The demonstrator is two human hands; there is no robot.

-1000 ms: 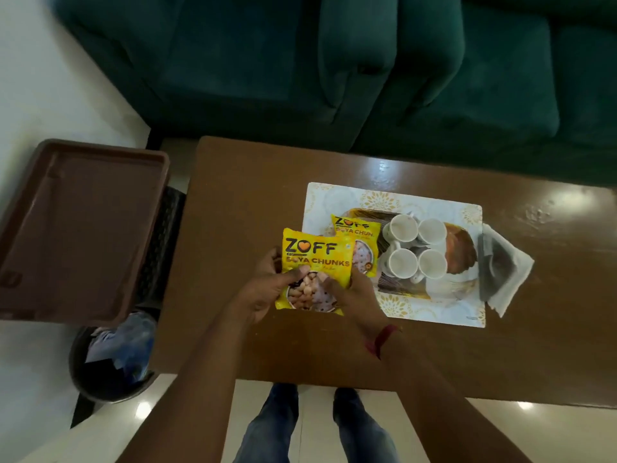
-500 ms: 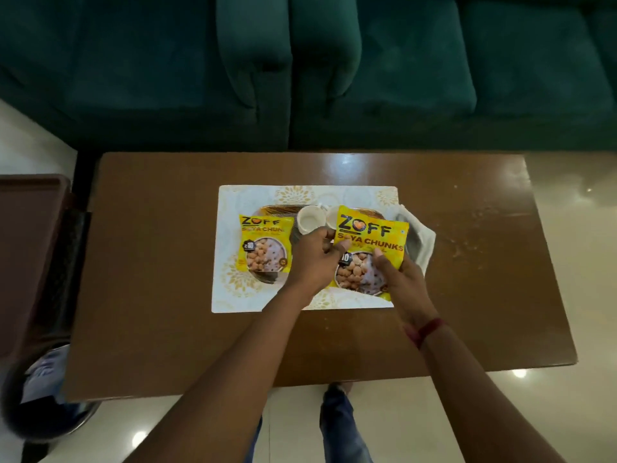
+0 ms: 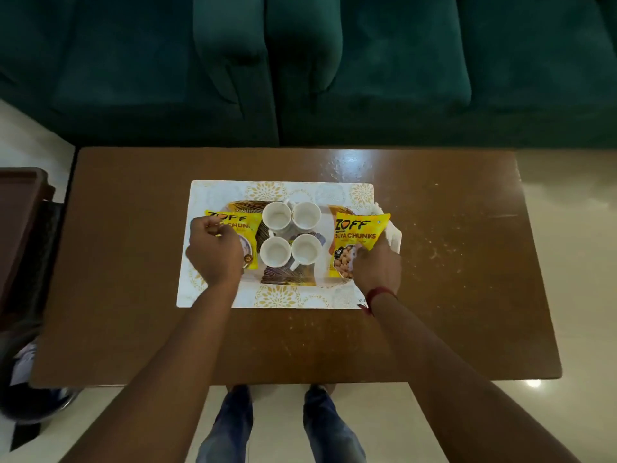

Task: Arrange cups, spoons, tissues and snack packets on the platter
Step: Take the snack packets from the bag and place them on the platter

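Observation:
A white platter with gold flower print [image 3: 213,190] lies on the brown table [image 3: 133,228]. Several white cups [image 3: 290,237] stand in a tight square at its middle. A yellow snack packet [image 3: 247,223] lies left of the cups, and my left hand [image 3: 213,250] rests on it with fingers curled. A second yellow snack packet [image 3: 359,235] lies right of the cups, with my right hand [image 3: 377,265] gripping its lower right part. White tissues [image 3: 394,233] stick out from under that packet at the platter's right edge. No spoons are visible.
A dark green sofa [image 3: 300,68] runs along the far side of the table. A brown tray [image 3: 20,208] sits at the left, above a dark bin [image 3: 30,389]. My legs [image 3: 277,426] stand at the table's near edge.
The second packet has moved from over the cups to the right side of the platter, held by my right hand. My left hand let go of it and went to the left packet.

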